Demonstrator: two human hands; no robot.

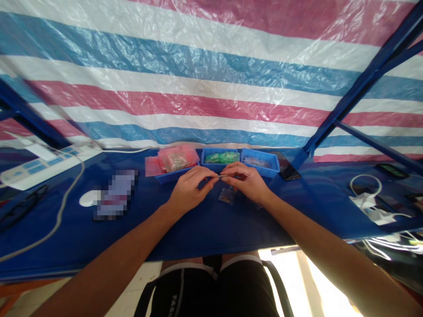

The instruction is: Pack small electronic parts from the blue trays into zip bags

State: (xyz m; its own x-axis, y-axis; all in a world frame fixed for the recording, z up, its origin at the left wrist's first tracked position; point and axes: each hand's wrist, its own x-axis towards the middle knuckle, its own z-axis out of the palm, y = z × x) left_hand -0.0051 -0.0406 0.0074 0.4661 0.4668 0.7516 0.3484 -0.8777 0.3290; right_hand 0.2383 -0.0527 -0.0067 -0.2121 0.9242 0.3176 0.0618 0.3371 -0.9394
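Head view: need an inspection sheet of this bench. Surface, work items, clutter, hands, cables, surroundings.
Surface: blue tabletop, glossy.
Work items: small thin item, too small to identify; clear packet on the tabletop; left bin with pink packets, middle bin with green packets, right bin with clear bags.
Clutter: phone beside the right bin; pixelated object at left.
Hands: left hand and right hand, fingers pinching the small thin item.
Cables: white cable across the left side; looped cable at right.
Surroundings: striped sheet behind; blue frame.
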